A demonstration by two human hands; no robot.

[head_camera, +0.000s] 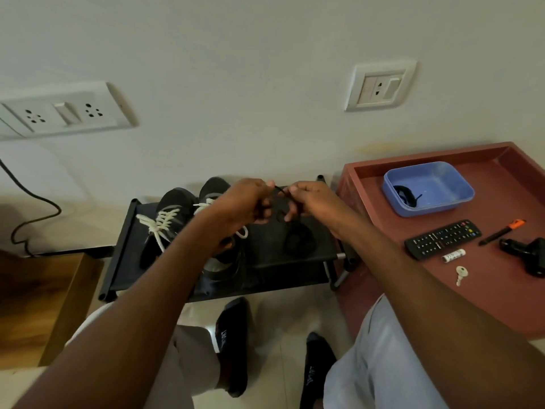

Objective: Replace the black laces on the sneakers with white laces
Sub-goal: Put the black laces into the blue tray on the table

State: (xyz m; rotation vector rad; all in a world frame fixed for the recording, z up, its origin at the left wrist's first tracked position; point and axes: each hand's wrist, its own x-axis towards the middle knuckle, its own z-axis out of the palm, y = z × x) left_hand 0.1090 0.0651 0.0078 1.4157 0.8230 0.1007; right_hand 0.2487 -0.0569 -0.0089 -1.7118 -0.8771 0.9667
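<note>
Both hands meet above the black shoe rack [295,270]: left hand [247,202] and right hand [306,202] each pinch a black lace [280,191], a short stretch taut between the fingertips, the rest hanging below the right hand in a dark bunch toward the rack top. Lace looks light, limp and thin, so it likely slips and tangles; best held near an end or gathered into a coil, pinched, not squeezed. Two dark sneakers [174,208] sit on the left part of the rack, both already showing white laces [160,224], the nearer one partly hidden by the left arm. Right of the rack is a red-brown table [501,305] with one blue tub [429,187]; a second black lace [405,194] lies inside it. Also on the table, one each: remote [442,239], key [461,274], orange-capped pen [501,231], small white tube [454,255], black gadget [528,255]. Swap looks done; held lace probably goes to the tub.
</note>
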